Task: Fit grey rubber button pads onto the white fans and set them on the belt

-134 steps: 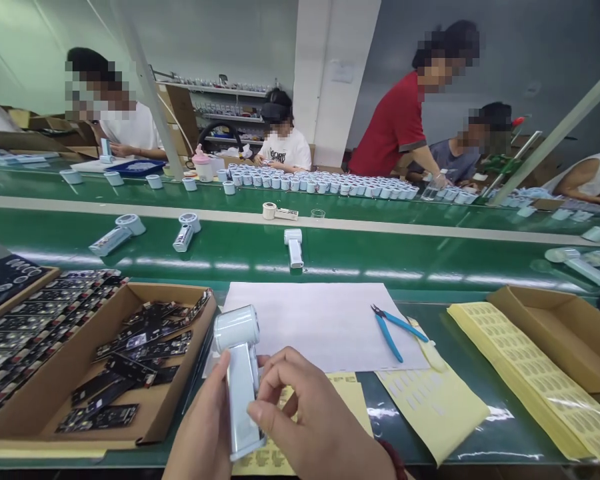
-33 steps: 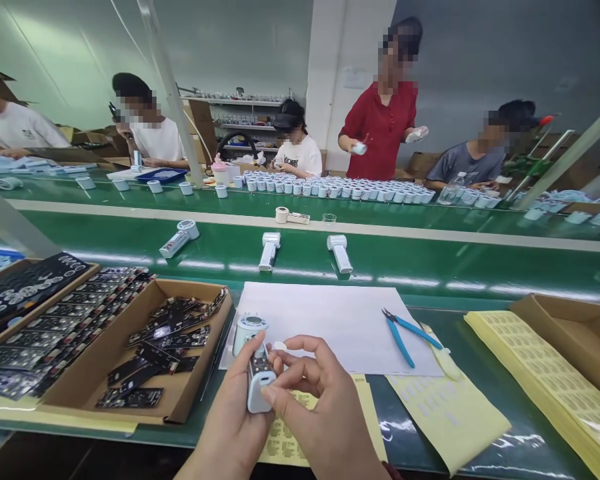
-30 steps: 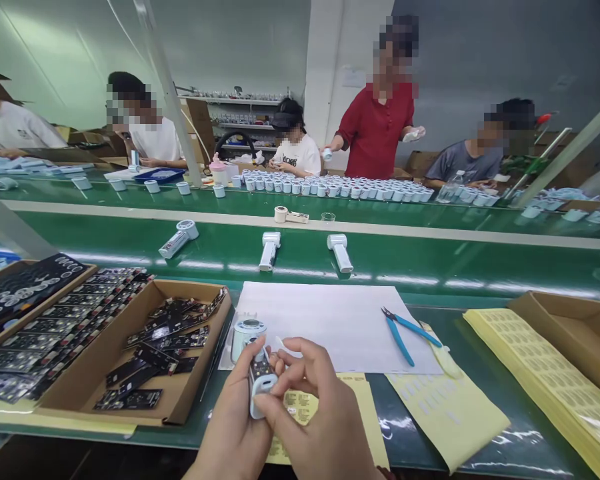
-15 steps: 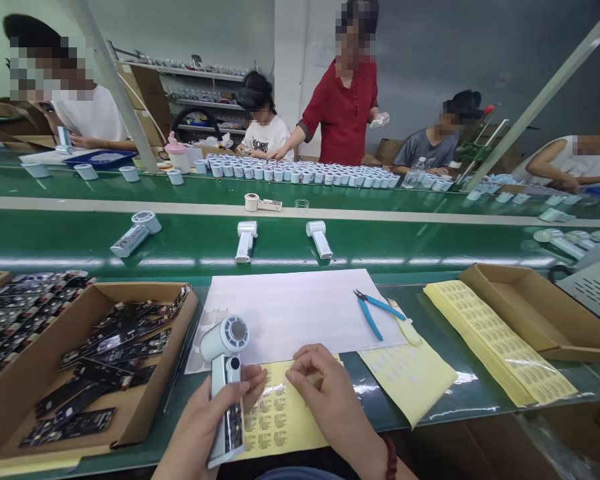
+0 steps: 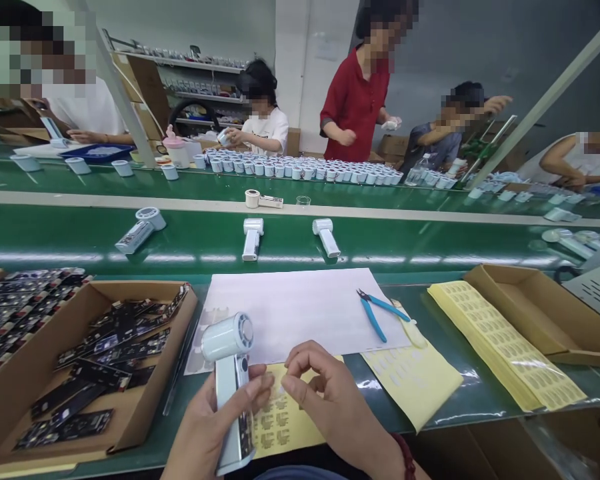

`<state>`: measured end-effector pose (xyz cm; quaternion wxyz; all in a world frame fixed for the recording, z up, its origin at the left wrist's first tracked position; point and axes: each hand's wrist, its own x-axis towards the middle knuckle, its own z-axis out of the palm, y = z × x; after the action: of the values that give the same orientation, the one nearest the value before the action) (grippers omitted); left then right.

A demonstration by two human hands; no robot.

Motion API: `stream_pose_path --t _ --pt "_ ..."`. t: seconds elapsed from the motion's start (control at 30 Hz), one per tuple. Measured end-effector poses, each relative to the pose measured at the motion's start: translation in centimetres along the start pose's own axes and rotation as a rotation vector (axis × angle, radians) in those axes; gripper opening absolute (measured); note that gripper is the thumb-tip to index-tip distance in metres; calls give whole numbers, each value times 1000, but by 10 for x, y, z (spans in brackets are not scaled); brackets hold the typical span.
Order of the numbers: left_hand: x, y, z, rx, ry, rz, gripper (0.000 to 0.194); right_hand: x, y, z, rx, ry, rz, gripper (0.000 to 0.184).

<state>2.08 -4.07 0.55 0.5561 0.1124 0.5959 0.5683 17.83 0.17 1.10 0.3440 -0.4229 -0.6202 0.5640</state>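
My left hand (image 5: 207,423) is wrapped round the handle of a light blue handheld fan (image 5: 228,339), which it holds nearly upright with its round head on top. The side of the handle facing right looks dark and glossy. Just right of it, the thumb and fingertips of my right hand (image 5: 325,400) are pinched together; a pale speck shows at the tips, too small to name. Beneath both hands lies a yellow sheet of printed labels (image 5: 275,427). A white paper sheet (image 5: 290,310) is spread behind them, with blue-handled flush cutters (image 5: 375,315) resting on its right part.
At left, a cardboard tray (image 5: 153,400) holds black circuit boards. On the right are a stack of yellow label sheets (image 5: 505,347) and a cardboard box (image 5: 535,313). Several fans lie on the green conveyor belt (image 5: 200,240). Across it, co-workers work behind rows of small cups (image 5: 300,170).
The fan first showed its back, was tipped low with both hands on it, then came upright in my left hand. My right hand came off it into a pinch. Another fan joined those on the belt.
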Motion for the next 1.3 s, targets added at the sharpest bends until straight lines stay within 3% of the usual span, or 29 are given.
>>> stream_pose_path --t 0.1,0.23,0.53,0.67,0.8,0.9,1.0,1.07,1.17,1.3 --pt "-1 14 4 -61 -24 -27 38 3 -23 9 72 -83 -10 12" --pt "-2 35 13 -207 42 -73 23 11 -39 20 -18 -145 -25 10" --pt "0 52 24 -233 110 -35 23 26 -35 29 -208 -124 -138 12" --pt "1 55 22 -261 37 -80 25 29 -31 35 -377 -54 -300 9" --pt "5 58 10 -330 -97 -143 27 36 -34 36 -58 8 -233 10" --pt "14 74 1 -239 -187 -79 41 47 -37 31 171 142 -166 21" --pt "35 112 -2 -80 -217 43 49 62 -33 24 31 103 -107 23" --pt "59 145 2 50 -171 129 46 73 -26 23 -280 -19 -84 23" --pt "107 188 16 194 -85 203 34 91 -14 30 -709 -183 -124 45" --pt "176 208 39 296 4 174 16 116 -4 53 -885 -248 -203 60"
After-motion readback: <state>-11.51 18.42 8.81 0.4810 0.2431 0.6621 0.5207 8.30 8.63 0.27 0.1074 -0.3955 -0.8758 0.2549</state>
